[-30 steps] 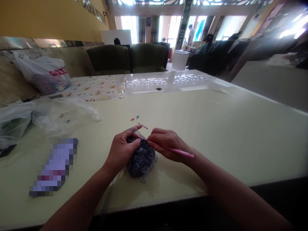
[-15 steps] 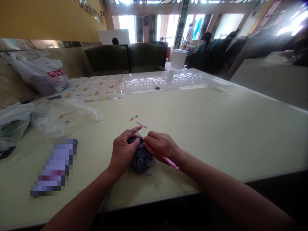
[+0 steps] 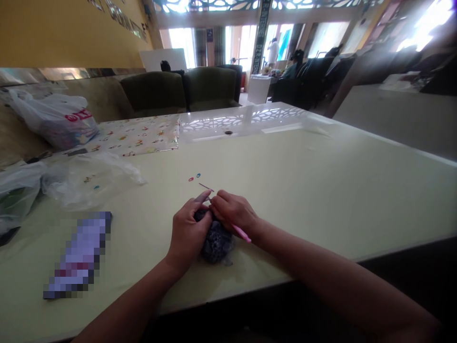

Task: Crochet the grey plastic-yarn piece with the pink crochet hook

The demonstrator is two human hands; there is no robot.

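My left hand (image 3: pixel 189 226) is closed on a dark grey crocheted piece (image 3: pixel 216 243), pinching its upper edge between thumb and fingers, index finger raised. The piece hangs down to the right of that hand, close over the table. My right hand (image 3: pixel 233 209) grips a crochet hook with a pink handle (image 3: pixel 242 233); the handle's end sticks out below the palm. The hook's tip meets the work by my left fingertips and is mostly hidden by the fingers. Just beyond the hands lie a thin purple needle (image 3: pixel 206 186), a red stitch marker (image 3: pixel 191 179) and a blue stitch marker (image 3: pixel 198 175).
On the pale table (image 3: pixel 321 205), a pixelated purple item (image 3: pixel 80 257) lies left of my arm. Behind it are a clear plastic bag (image 3: pixel 96 178) with small bits and a full white carrier bag (image 3: pixel 67 119). Dark chairs (image 3: pixel 212 88) stand past the far edge; people are further back.
My right hand, with the hook, has shifted slightly up and left against the work. The grey piece and my left hand sit a little further right in view. The camera has turned slightly.
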